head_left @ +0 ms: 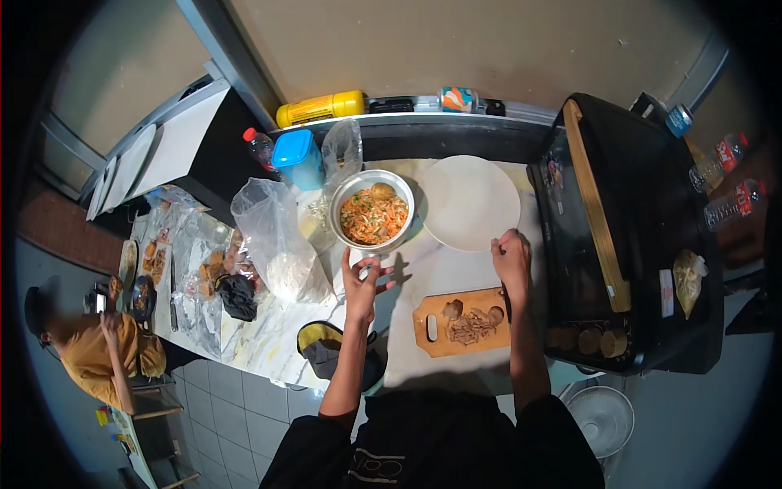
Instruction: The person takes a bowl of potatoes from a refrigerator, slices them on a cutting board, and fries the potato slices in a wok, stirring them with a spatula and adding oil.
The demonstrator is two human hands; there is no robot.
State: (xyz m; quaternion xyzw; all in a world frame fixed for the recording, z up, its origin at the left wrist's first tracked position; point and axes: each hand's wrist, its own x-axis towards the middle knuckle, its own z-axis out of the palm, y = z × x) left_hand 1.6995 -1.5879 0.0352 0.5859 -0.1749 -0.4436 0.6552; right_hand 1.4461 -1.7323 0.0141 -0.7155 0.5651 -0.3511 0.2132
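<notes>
My left hand is open, fingers spread, just below a metal pot. Shredded orange and white vegetables fill the pot, with a round brown piece on top. At the lower right rim of a large white round plate, my right hand has its fingers closed; whatever they may hold is hidden. Below it lies a wooden cutting board bearing sliced brown pieces and larger brown chunks. A dark narrow object shows beside my right wrist, partly covered.
Left of the pot stand a plastic bag of white powder and a blue-lidded container. A dark cloth hangs at the front edge. A black oven-like appliance bounds the right. A person in a yellow shirt sits far left.
</notes>
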